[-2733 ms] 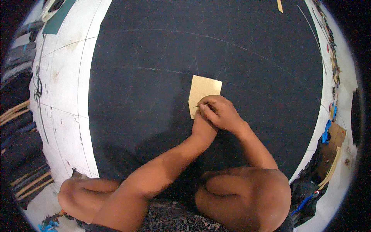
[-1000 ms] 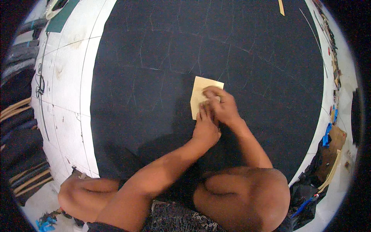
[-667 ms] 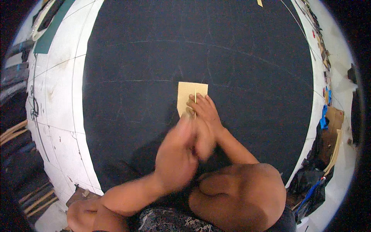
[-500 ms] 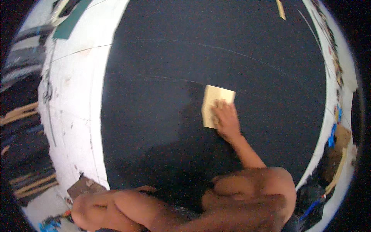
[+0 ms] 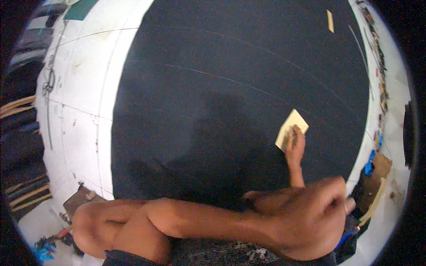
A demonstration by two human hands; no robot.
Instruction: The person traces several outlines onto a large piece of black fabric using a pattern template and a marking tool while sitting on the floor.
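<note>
My right hand (image 5: 296,144) is on a pale yellow, four-sided piece (image 5: 293,120), its fingers bent over the near part. The piece rests on or just above a wide black sheet (image 5: 191,102) with thin pale curved lines on it. What the piece is made of I cannot make out. My left forearm crosses over my legs from left to right. At its end my left hand (image 5: 326,208) is curled and blurred beside my right knee; motion and angle hide whether its fingers hold anything.
A narrow yellow strip (image 5: 330,21) lies at the sheet's far right. White surface (image 5: 88,88) borders the sheet on the left, with long wooden sticks (image 5: 31,197) and dark bundles beyond. Brown card (image 5: 380,165) and blue scraps (image 5: 369,163) are at the right edge.
The right hand and the yellow piece have moved right and turned. The left forearm has swung up into clearer view across the legs. The whole view has shifted slightly.
</note>
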